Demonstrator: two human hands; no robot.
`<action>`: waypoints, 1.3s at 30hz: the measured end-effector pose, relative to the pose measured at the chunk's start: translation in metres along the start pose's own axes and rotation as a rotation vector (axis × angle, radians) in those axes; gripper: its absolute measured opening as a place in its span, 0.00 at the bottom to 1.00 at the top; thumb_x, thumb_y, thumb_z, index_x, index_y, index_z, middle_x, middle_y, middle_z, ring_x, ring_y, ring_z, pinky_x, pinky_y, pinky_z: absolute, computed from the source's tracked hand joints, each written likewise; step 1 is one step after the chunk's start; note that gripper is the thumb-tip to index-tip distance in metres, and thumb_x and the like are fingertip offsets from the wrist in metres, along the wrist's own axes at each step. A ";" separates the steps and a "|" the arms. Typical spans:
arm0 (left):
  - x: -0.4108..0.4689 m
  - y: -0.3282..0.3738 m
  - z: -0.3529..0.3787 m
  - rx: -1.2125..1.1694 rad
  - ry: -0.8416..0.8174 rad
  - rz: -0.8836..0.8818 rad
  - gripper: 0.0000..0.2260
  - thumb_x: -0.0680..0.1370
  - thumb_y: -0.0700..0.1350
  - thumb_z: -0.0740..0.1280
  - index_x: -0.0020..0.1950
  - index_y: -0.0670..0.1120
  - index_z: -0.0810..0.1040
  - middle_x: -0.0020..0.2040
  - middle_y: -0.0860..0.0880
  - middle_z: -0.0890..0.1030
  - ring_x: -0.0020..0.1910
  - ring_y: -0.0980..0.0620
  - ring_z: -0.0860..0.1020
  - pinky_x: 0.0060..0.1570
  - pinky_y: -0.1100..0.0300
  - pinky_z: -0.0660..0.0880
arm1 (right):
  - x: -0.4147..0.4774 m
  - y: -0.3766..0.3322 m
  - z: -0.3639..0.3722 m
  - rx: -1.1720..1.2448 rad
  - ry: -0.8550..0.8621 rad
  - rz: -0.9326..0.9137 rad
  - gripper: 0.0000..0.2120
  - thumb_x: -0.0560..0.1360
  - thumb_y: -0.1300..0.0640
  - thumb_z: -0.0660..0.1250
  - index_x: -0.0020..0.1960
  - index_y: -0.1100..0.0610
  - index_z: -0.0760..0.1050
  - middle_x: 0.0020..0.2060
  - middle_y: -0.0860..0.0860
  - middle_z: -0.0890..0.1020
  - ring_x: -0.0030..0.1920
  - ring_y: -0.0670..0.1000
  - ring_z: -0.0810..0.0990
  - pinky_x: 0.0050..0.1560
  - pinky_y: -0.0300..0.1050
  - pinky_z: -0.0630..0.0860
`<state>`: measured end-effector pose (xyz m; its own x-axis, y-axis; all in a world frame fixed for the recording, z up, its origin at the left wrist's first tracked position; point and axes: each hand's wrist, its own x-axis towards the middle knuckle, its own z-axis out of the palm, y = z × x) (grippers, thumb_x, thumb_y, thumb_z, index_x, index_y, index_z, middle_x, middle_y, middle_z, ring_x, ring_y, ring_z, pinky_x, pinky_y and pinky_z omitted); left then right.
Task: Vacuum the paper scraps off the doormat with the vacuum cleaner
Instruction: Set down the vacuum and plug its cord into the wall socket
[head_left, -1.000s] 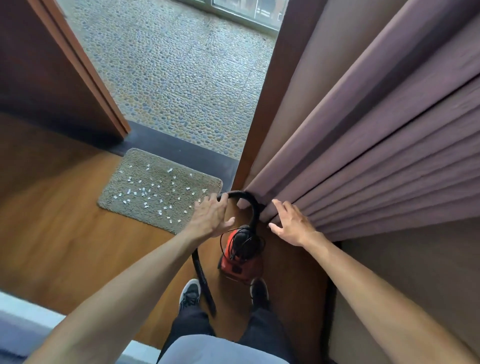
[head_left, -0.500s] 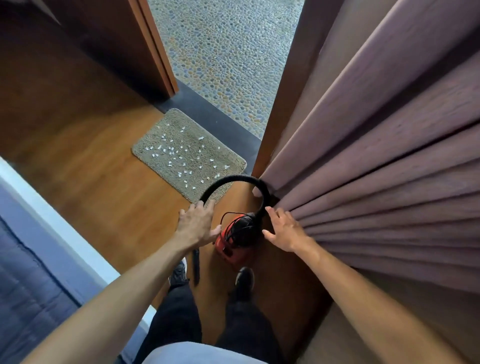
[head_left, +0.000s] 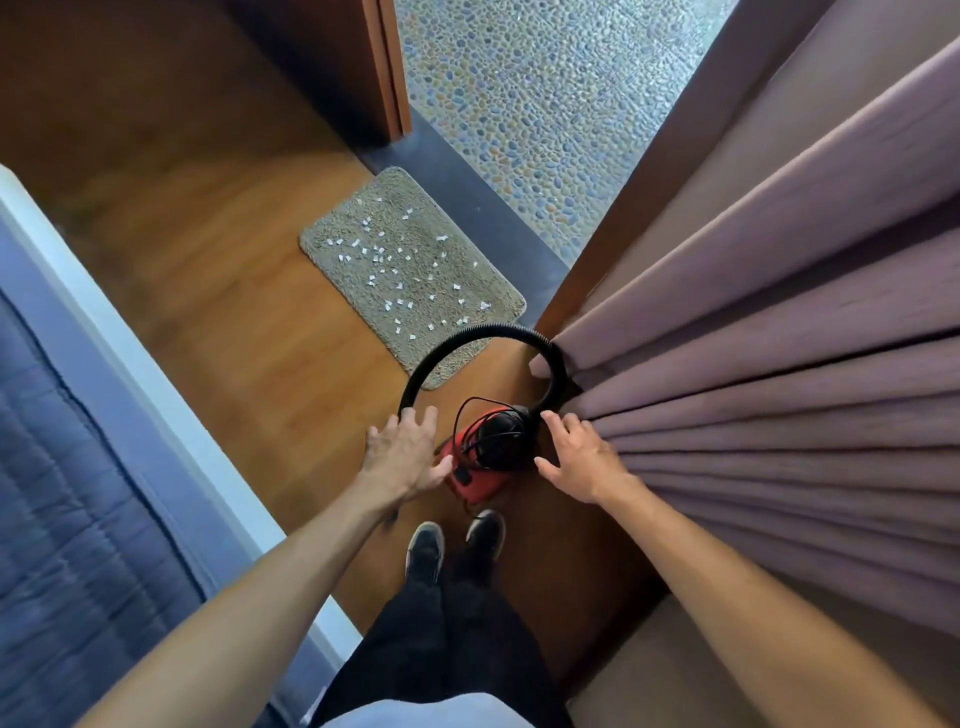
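Two hands over the red vacuum cleaner (head_left: 475, 457), left hand (head_left: 402, 454) fingers spread – by the hose (head_left: 467, 338), right hand (head_left: 582, 460) fingers apart – empty.

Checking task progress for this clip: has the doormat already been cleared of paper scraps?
No, many white paper scraps lie scattered across the doormat, and both hands hover open by the red vacuum cleaner.

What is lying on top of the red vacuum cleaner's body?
A loose black cord is piled on the red vacuum cleaner, and the black hose arches out from its top. The left hand covers its left edge, so anything there is hidden.
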<state>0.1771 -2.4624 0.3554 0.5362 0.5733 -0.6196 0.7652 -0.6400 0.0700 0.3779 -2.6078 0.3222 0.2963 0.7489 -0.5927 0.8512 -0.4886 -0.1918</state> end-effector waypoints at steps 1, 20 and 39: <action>-0.001 -0.002 0.003 -0.007 -0.003 0.003 0.31 0.78 0.63 0.62 0.74 0.46 0.63 0.63 0.42 0.74 0.63 0.42 0.75 0.59 0.44 0.74 | 0.000 -0.003 0.001 -0.008 -0.004 0.003 0.33 0.78 0.42 0.61 0.76 0.53 0.54 0.64 0.56 0.70 0.64 0.58 0.70 0.59 0.55 0.74; -0.016 -0.044 0.044 -0.177 -0.023 -0.028 0.31 0.78 0.62 0.63 0.74 0.45 0.63 0.66 0.41 0.73 0.64 0.41 0.74 0.60 0.44 0.73 | 0.005 -0.048 -0.001 -0.080 -0.049 -0.007 0.31 0.78 0.43 0.61 0.75 0.51 0.53 0.65 0.55 0.69 0.65 0.58 0.68 0.57 0.57 0.74; 0.030 0.080 0.087 -0.550 -0.099 -0.413 0.31 0.78 0.62 0.64 0.75 0.47 0.62 0.68 0.43 0.72 0.67 0.42 0.73 0.64 0.44 0.72 | 0.111 0.030 -0.034 -0.286 -0.216 -0.345 0.31 0.77 0.43 0.62 0.75 0.53 0.55 0.64 0.56 0.69 0.65 0.60 0.69 0.56 0.57 0.74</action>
<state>0.2233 -2.5411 0.2742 0.1473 0.6478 -0.7475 0.9830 -0.0124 0.1830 0.4513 -2.5240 0.2771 -0.0945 0.7205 -0.6870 0.9776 -0.0632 -0.2008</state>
